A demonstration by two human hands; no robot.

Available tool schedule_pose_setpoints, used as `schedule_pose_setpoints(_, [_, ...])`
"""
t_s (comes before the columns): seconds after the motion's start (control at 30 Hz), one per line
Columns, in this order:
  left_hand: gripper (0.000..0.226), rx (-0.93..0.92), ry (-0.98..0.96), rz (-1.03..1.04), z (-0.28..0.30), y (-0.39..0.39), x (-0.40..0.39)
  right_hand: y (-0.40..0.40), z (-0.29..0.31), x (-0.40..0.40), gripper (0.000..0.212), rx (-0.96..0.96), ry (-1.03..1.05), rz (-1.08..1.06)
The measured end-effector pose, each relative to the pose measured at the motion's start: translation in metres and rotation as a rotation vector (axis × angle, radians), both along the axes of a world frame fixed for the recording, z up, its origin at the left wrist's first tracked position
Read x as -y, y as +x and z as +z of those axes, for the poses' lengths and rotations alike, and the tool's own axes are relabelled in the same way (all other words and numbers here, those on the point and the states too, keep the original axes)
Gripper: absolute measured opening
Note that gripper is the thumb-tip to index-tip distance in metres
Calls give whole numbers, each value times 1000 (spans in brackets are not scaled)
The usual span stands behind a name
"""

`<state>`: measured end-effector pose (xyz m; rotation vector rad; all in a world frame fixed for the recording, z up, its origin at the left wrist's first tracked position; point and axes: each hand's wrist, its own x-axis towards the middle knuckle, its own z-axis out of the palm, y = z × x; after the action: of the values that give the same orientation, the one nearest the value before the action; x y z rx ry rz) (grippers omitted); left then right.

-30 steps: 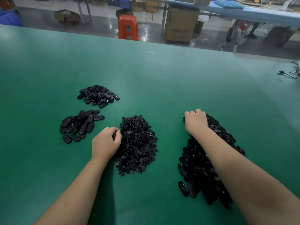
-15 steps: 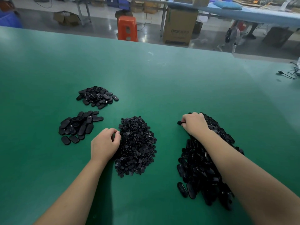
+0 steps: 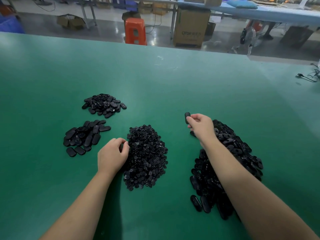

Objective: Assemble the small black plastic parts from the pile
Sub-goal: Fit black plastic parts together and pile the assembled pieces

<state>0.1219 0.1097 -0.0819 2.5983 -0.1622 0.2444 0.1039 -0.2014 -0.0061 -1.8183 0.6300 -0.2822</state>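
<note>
Fingers of the right hand [image 3: 201,128] are pinching one oval black part [image 3: 187,118] by its lower end, holding it upright above the green table [image 3: 173,84], just off the 11 o'clock edge of the large pile of oval parts [image 3: 230,158]. That pile is sitting at about 4 o'clock from the table's middle, and the right forearm is lying across it, hiding much of its near side.

The left hand [image 3: 112,155] is resting at the 9 o'clock edge of the middle pile of small round parts [image 3: 147,156], its fingers curling in toward the thumb against the pile's rim; whether a small part is sitting between them I cannot tell, since the fingertips are turning away from the camera.

Two smaller heaps are lying toward 9 and 10 o'clock of the middle pile: a near heap of oval pieces [image 3: 85,137] and, beyond it, a far heap of oval pieces [image 3: 104,105], well apart from both hands.

Beyond the table's far edge, at 12 o'clock, an orange stool [image 3: 135,31] and a cardboard box [image 3: 190,28] are standing on the floor. A black cable [image 3: 306,77] is trailing at 2 o'clock.
</note>
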Motion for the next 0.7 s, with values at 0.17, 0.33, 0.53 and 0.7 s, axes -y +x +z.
schedule_pose_setpoints(0.17, [14,2,-1,-9,-2,0,-1,-19,-30,-37,24,28,158,-113])
schedule_pose_setpoints(0.33, [12,13,-2,-31,-3,1,-2,-34,-52,-70,8,92,204,-258])
schedule_pose_setpoints(0.53, [14,15,2,-29,-5,2,-2,-47,-63,-84,22,184,149,-148])
schedule_pose_setpoints(0.7, [22,-1,39,-27,-4,3,0,-51,-70,-87,33,193,77,-71])
